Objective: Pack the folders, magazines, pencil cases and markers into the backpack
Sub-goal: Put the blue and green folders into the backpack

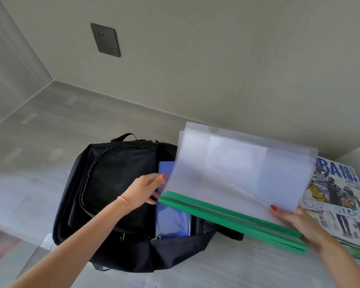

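now both grips hold the clear folders (pixel 237 179) with green spines: left hand (pixel 142 190) pinches the near corner, right hand (pixel 299 223) grips the far end, above the open black backpack (pixel 104 183); a magazine (pixel 337 200) lies under the right hand.

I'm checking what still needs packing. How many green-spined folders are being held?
2 that I can tell: the upper folder and the lower folder beneath it, stacked, held over the backpack. A third may be hidden underneath.
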